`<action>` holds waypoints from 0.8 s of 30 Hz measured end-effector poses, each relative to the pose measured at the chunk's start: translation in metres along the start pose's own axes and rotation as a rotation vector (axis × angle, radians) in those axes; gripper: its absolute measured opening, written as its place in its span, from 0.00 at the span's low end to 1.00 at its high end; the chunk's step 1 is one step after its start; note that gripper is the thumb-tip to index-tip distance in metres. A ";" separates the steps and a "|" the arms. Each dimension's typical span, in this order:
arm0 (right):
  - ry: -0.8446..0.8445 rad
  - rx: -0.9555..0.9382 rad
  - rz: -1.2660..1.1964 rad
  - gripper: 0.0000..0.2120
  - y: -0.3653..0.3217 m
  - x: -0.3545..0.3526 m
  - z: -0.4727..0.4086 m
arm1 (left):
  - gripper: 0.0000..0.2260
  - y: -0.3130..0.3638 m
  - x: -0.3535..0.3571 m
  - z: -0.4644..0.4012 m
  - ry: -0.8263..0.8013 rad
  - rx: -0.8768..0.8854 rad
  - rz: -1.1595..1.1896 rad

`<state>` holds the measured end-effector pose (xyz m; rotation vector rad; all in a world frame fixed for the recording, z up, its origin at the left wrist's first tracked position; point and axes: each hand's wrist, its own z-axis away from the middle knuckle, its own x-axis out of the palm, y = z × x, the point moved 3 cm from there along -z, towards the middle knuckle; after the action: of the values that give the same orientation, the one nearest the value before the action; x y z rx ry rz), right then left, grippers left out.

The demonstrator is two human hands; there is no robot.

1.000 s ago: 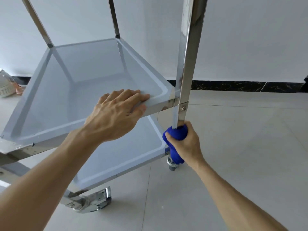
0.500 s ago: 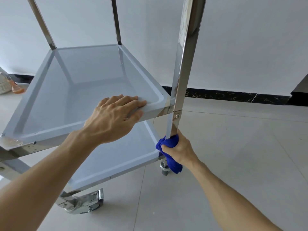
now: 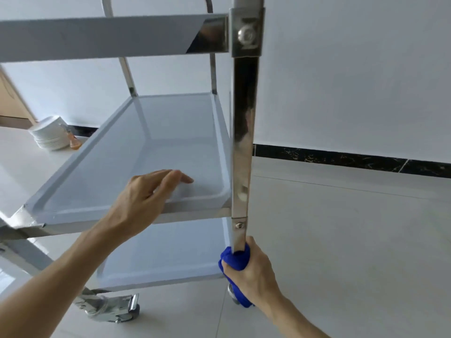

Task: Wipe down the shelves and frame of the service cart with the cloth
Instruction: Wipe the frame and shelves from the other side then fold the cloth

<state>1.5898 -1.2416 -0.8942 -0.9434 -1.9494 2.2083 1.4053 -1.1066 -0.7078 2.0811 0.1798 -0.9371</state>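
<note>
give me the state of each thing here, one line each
blue cloth: bunched, wrapped round the post
right hand: grips the cloth
left hand: fingers straight, on the middle shelf's rim
cart post: upright, shiny
middle shelf: bare
stack of plates: on the floor

Cloth (image 3: 235,261) blue – shelves (image 3: 156,152) pale grey – skirting (image 3: 341,158) black, marbled

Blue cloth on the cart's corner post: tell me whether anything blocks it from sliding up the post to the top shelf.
The right hand grips the blue cloth round the post just below the middle shelf. That shelf joins the post's left side directly above the cloth, so the wrap would catch there. Above it, only the bolted bracket at the top shelf shows.
</note>
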 end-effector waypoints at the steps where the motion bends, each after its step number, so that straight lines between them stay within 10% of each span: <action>1: -0.045 -0.001 0.021 0.14 -0.003 0.007 0.004 | 0.21 0.003 -0.004 0.002 0.024 -0.021 0.101; 7: -0.215 0.004 0.041 0.13 -0.031 0.062 0.019 | 0.23 0.043 -0.038 0.014 0.164 -0.038 0.696; 15: -0.705 -0.087 -0.024 0.20 -0.073 0.099 0.000 | 0.33 0.053 -0.093 0.049 0.290 -0.069 0.846; 24: -0.383 0.289 -0.852 0.26 -0.169 0.088 -0.116 | 0.26 0.032 -0.122 0.071 0.598 -0.143 0.677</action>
<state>1.5136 -1.0677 -0.7778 0.3373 -1.6053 2.0900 1.2923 -1.1558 -0.6320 2.0179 -0.1466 0.1066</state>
